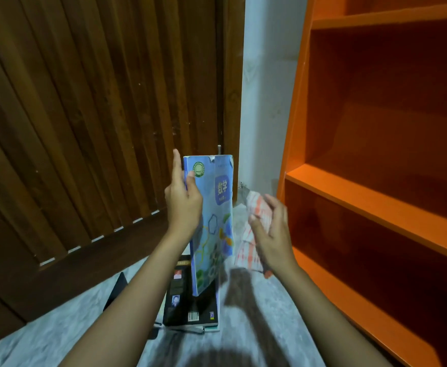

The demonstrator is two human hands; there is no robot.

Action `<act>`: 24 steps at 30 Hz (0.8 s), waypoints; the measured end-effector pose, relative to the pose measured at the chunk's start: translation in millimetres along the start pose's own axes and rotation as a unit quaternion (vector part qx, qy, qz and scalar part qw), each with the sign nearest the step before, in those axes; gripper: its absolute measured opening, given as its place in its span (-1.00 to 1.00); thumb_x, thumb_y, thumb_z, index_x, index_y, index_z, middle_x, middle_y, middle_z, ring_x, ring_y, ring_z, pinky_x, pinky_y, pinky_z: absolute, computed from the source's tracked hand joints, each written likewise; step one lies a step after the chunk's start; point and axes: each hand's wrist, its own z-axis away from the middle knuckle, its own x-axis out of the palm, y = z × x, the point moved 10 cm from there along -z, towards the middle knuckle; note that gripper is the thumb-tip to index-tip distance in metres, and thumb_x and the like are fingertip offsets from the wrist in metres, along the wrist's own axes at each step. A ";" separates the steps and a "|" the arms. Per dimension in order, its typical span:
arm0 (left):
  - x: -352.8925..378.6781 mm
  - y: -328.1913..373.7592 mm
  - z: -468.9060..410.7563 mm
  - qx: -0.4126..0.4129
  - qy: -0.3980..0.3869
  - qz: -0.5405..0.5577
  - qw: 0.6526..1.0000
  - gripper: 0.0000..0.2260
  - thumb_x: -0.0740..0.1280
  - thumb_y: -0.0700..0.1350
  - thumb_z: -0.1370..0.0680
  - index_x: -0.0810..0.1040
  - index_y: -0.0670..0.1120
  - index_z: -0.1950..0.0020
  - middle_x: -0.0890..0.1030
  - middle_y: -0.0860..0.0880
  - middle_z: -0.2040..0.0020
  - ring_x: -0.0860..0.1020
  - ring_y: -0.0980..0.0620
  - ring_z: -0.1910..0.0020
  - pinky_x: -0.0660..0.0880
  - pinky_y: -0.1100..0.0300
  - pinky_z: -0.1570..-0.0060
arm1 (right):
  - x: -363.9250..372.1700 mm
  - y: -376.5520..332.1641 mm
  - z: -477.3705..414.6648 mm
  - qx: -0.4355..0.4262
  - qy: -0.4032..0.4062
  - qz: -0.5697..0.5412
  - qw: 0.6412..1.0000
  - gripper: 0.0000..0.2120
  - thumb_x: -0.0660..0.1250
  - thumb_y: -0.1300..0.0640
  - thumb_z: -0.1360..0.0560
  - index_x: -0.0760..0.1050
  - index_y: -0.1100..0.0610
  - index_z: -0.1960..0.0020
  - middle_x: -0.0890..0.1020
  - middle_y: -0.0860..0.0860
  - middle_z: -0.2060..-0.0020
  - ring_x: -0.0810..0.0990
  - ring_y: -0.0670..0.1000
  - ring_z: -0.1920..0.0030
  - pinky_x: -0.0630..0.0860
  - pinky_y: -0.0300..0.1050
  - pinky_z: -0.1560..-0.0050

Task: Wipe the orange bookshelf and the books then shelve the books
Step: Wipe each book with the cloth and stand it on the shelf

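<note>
A blue book (213, 221) with a green seal and hexagon pattern stands upright in the air in front of me. My left hand (182, 200) pinches its left edge near the top, thumb on the cover. My right hand (271, 233) holds an orange-and-white checked cloth (251, 234) just right of the book, a little apart from the cover. The orange bookshelf (376, 202) fills the right side, and its visible shelves hold nothing. A stack of books (190, 311), topped by a black one, lies on the floor under the raised book.
A brown slatted wooden door (98, 115) covers the left and back. A white wall strip (267, 102) stands between door and shelf. The floor (66, 324) is pale grey marble. A dark flat object (117, 288) lies left of the stack.
</note>
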 end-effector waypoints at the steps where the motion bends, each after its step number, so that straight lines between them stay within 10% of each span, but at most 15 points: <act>1: -1.1 2.0 0.0 0.005 0.013 0.014 1.000 -0.57 0.10 -0.15 -0.65 0.14 0.05 -0.51 0.48 0.04 0.31 0.44 0.14 0.39 0.43 0.19 0.38 | -5.9 -6.4 -6.0 -0.009 0.036 -0.003 0.999 -0.62 0.26 0.10 -0.50 0.27 0.04 -0.28 0.38 0.08 -0.20 0.33 -0.35 -0.09 0.19 -0.62 -0.11; 6: 5.0 5.2 11.4 -0.056 0.011 0.141 0.988 -0.65 0.13 -0.23 -0.63 0.34 -0.08 -0.42 0.55 -0.05 -0.20 0.57 0.02 -0.12 0.53 0.04 -0.13 | 27.1 -63.9 -23.3 -0.081 0.021 0.007 0.996 -0.74 0.29 0.06 -0.49 0.47 0.08 -0.17 0.36 0.03 -0.07 0.37 -0.35 -0.05 0.25 -0.59 -0.04; 11: 9.5 30.9 8.6 -0.034 -0.050 0.213 0.975 -0.68 0.17 -0.25 -0.61 0.39 -0.01 -0.35 0.55 -0.03 -0.21 0.61 0.15 -0.04 0.58 0.28 0.09 | 10.2 -66.6 -35.9 -0.110 0.118 -0.005 0.987 -0.81 0.33 0.14 -0.51 0.58 0.17 -0.09 0.34 0.02 -0.03 0.35 -0.44 -0.03 0.27 -0.61 0.00; 17: 15.3 36.0 11.9 -0.042 -0.053 0.253 0.965 -0.72 0.19 -0.21 -0.61 0.43 0.05 -0.27 0.58 -0.13 -0.20 0.62 -0.01 -0.06 0.61 0.13 0.10 | -37.0 6.7 -51.6 0.096 0.203 -0.068 0.972 -0.79 0.32 0.20 -0.52 0.56 0.19 -0.14 0.43 0.07 0.00 0.47 -0.10 0.04 0.28 -0.60 0.12; 20: 28.6 35.6 12.0 -0.051 -0.051 0.254 0.965 -0.70 0.18 -0.25 -0.61 0.42 -0.03 -0.31 0.60 -0.12 -0.14 0.61 -0.04 -0.04 0.59 0.11 0.05 | -17.5 -35.0 -39.4 -0.006 0.164 -0.086 0.983 -0.79 0.33 0.23 -0.51 0.55 0.15 -0.13 0.45 0.03 0.04 0.46 -0.33 0.03 0.35 -0.49 0.00; 24: 35.0 38.0 -0.3 -0.065 -0.041 0.280 0.957 -0.69 0.17 -0.28 -0.60 0.41 -0.12 -0.34 0.57 -0.22 -0.17 0.61 -0.04 0.01 0.60 0.15 0.10 | 4.3 -64.8 -9.4 -0.158 0.124 -0.024 0.979 -0.76 0.34 0.20 -0.47 0.58 0.22 -0.12 0.44 0.06 0.05 0.45 -0.16 0.00 0.36 -0.45 -0.07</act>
